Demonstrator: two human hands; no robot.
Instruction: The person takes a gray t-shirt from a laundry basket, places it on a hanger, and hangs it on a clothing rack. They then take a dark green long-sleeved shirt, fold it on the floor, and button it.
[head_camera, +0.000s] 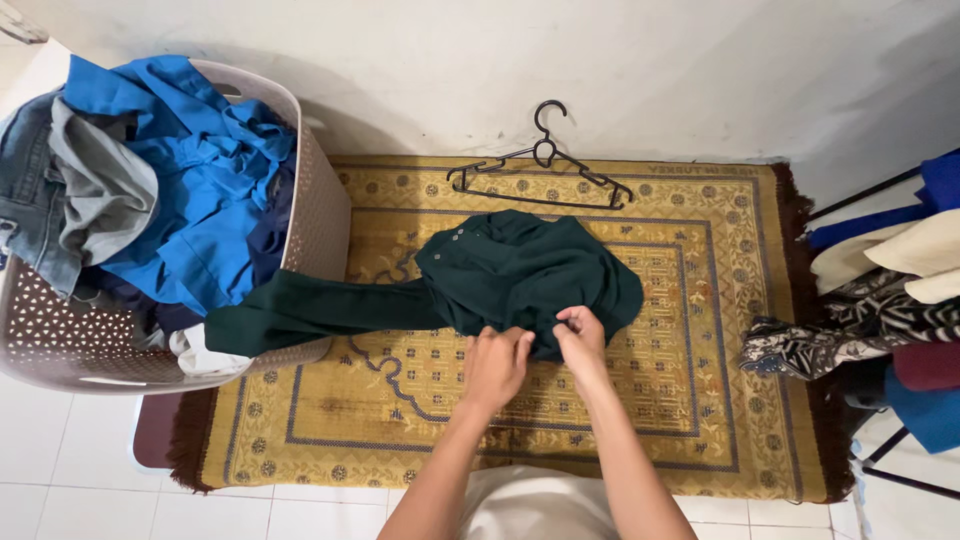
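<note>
A dark green long-sleeved shirt (520, 270) lies bunched on a yellow patterned rug (690, 330), one sleeve stretched left toward the basket. My left hand (496, 362) pinches the shirt's near edge. My right hand (580, 334) grips the same edge just to the right, fingers curled into the cloth. Both hands sit close together at the shirt's lower hem. A black plastic hanger (545, 172) lies on the rug beyond the shirt, near the wall.
A beige perforated laundry basket (318, 200) stands at the left, piled with blue, grey and denim clothes (190, 180). At the right a rack holds hanging garments (880, 300) in blue, cream and black-and-white print. White wall behind, white tiled floor around the rug.
</note>
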